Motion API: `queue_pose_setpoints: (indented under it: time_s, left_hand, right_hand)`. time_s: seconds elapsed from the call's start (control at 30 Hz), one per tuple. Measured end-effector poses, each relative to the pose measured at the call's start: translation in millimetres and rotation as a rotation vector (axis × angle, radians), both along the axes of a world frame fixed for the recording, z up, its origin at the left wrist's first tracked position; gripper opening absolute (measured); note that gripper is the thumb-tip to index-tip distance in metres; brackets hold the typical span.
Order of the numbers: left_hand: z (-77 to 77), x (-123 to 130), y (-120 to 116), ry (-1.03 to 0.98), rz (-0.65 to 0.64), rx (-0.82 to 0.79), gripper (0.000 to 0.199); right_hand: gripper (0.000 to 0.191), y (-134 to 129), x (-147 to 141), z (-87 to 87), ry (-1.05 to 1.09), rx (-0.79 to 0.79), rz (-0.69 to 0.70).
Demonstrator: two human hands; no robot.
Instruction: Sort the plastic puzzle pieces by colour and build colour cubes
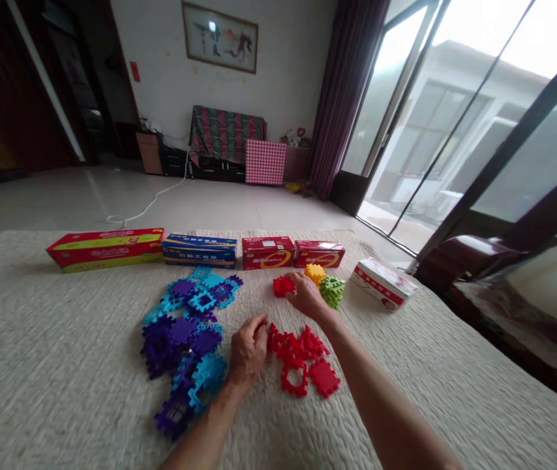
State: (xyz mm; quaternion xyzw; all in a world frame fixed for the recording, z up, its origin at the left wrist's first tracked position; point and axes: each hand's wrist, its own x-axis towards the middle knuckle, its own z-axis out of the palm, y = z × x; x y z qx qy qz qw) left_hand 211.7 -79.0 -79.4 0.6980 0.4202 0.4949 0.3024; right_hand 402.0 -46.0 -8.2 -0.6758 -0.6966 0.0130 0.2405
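Observation:
My right hand (305,295) reaches over the quilted cover, its thumb and fingers closed on a small stack of red interlocking plastic pieces (282,286). Nearer to me, my left hand (249,349) is half curled beside a loose pile of red interlocking pieces (293,347); no piece shows in it, and its palm side is partly hidden. A red frame with a round hole (285,385) and a solid red square (324,377) lie at the near side of that pile. Yellow pieces (314,273) and a green stack (332,292) sit just beyond my right wrist.
Purple pieces (161,346) and light-blue pieces (207,373) lie heaped left of my left hand. Along the far edge stand a red-and-green box (107,250), a blue box (199,251) and two red boxes (267,253). A white-and-red box (383,284) lies at right.

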Motion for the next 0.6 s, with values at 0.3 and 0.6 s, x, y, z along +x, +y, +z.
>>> queue_pose_setpoints:
  time_s: [0.3, 0.6]
  left_hand:
    - [0.0, 0, 1, -0.005, 0.018, 0.018, 0.028]
    - [-1.6, 0, 3, 0.017, -0.009, 0.07, 0.026]
  right_hand:
    - [0.046, 7, 0, -7.0, 0.069, 0.096, 0.053]
    - [0.028, -82, 17, -2.3, 0.157, -0.151, 0.0]
